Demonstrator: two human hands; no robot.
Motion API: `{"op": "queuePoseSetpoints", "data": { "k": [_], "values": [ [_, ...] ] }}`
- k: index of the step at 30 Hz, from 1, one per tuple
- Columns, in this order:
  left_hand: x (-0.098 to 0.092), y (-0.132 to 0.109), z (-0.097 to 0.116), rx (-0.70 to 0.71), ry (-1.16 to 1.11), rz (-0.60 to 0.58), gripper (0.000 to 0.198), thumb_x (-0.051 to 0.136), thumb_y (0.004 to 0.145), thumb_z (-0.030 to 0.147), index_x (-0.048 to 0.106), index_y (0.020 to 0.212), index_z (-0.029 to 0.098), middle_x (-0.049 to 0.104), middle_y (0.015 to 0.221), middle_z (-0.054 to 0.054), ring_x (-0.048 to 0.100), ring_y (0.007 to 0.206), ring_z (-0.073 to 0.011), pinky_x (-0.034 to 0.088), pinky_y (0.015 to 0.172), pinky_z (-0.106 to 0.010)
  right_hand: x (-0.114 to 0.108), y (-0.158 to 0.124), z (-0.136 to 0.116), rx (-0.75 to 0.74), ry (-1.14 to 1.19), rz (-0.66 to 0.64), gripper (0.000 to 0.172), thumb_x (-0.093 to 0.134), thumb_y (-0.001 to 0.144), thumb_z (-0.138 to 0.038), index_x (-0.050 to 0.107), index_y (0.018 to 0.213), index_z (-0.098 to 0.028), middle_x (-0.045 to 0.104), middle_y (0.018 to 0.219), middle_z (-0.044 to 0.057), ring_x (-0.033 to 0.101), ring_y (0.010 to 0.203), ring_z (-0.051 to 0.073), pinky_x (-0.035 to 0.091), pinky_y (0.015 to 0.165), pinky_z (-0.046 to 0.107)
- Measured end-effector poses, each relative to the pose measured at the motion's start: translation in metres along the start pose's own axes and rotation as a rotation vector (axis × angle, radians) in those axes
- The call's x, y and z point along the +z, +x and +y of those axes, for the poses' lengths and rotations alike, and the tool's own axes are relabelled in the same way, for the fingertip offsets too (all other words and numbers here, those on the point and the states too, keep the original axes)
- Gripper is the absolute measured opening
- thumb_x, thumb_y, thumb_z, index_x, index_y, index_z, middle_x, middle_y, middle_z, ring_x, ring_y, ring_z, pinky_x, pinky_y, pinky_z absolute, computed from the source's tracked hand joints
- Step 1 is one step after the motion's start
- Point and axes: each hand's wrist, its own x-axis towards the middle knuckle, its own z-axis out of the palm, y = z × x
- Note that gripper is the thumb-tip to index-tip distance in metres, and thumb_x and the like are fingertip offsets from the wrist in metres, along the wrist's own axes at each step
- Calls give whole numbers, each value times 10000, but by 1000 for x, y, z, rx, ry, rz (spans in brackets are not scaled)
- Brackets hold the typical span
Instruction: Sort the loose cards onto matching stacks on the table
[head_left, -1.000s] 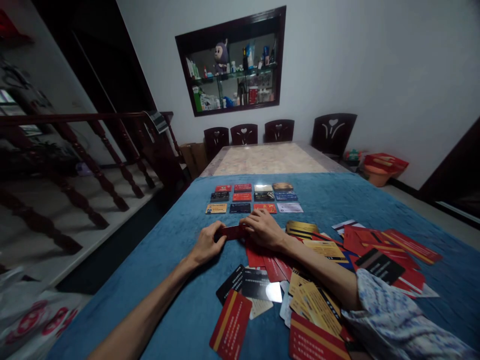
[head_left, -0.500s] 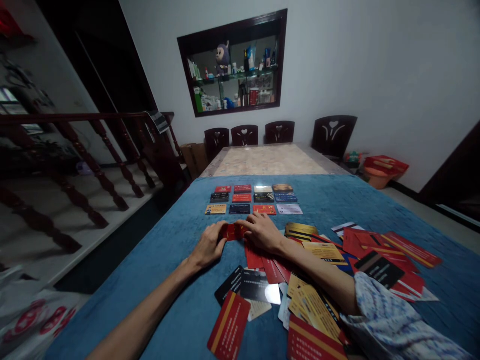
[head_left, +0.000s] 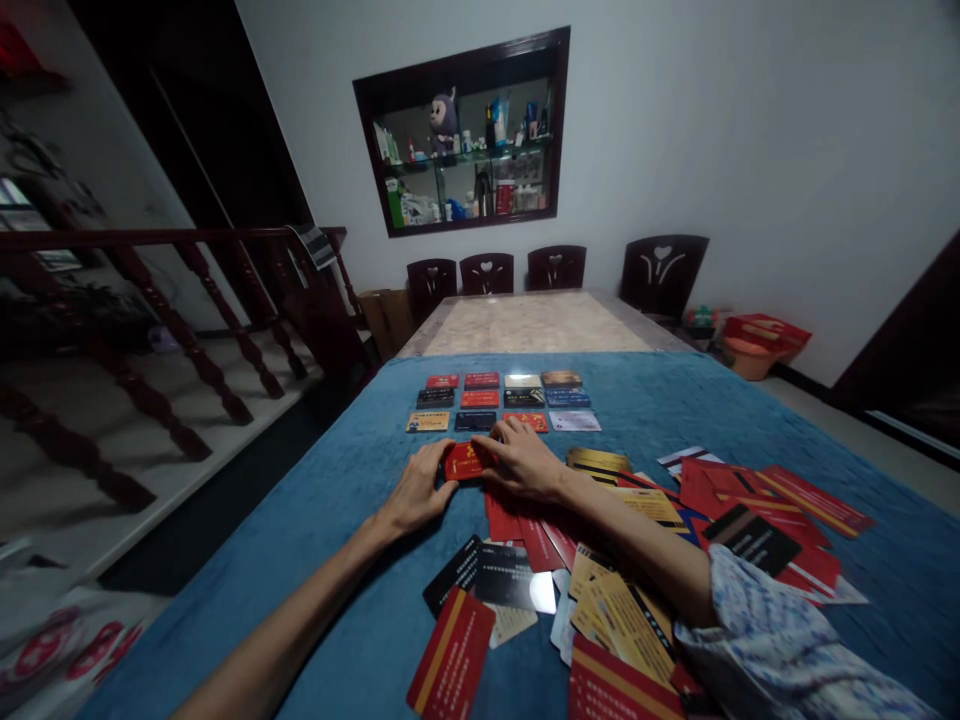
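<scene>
Between my two hands is a red card (head_left: 465,461) with yellow print, low over the blue cloth (head_left: 315,530). My left hand (head_left: 420,487) grips its left end, thumb at the near edge and fingers at the far one. My right hand (head_left: 523,458) closes on its right end, the fingers covering that corner. Just beyond, cards lie in three neat rows; a red card (head_left: 527,422) and a dark blue card (head_left: 476,422) are in the nearest row. Under and beside my right forearm spreads a loose heap of cards, with a gold card (head_left: 598,460) and a black card (head_left: 752,536) among them.
The bare far end of the table (head_left: 525,322) shows past the cloth. Dark chairs (head_left: 556,268) stand behind it. A wooden railing (head_left: 202,350) runs along the left, with a white plastic bag (head_left: 67,630) below. An orange bin (head_left: 750,357) is at the right.
The red card has tilted so that more of its yellow-printed face shows between my hands. Both hands keep their hold and have barely shifted. The whole view has moved slightly.
</scene>
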Motion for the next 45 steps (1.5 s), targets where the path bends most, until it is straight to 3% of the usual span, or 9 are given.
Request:
{"op": "queuePoseSetpoints", "data": {
  "k": [5,10,20,26,34,39,45],
  "values": [
    [-1,8,2,-28,13,-25,535,675,758,148,547,1277,174,646,1236,-129,602,1143,-281,460,1022,-482,-11,2,8,8,-15,-114,633,671,848,-421,497,1406,-178,570,1164,161,451,1054,294,380,817,400],
    [0,22,6,-7,57,-42,513,697,757,187,568,1254,188,641,1216,-121,584,1139,-290,444,1013,-477,-21,3,19,21,-62,-154,525,647,845,-354,548,1327,-173,613,1155,152,472,1066,293,380,817,382],
    [8,67,34,32,165,-163,434,670,798,245,591,1221,187,583,1161,-110,524,1103,-288,425,963,-468,-47,-11,49,72,-158,-199,322,616,861,-373,647,1125,-191,640,1068,131,486,1035,288,369,774,357],
    [26,89,36,50,225,-227,372,656,804,245,604,1167,188,587,1172,-112,489,1124,-307,415,941,-483,-48,-18,71,133,-169,-255,338,640,848,-383,662,1142,-217,616,1108,138,491,1033,291,390,797,376],
    [45,119,32,-5,308,-329,357,647,804,269,603,1151,195,571,1237,-136,457,1183,-348,383,968,-543,-43,-7,90,195,-184,-334,259,668,806,-351,691,1020,-207,626,1080,148,493,1044,320,426,821,443],
    [51,136,30,-50,332,-388,341,671,777,256,620,1107,191,572,1240,-152,439,1214,-379,366,975,-613,-42,3,98,228,-185,-394,274,662,798,-334,700,1037,-204,635,1111,166,492,1098,364,455,817,500],
    [53,147,30,-64,359,-443,311,650,781,250,630,1083,180,582,1245,-161,434,1222,-387,392,958,-597,-41,11,104,266,-189,-466,320,652,794,-351,695,1069,-192,616,1207,182,473,1175,394,461,851,545]
  ]
}}
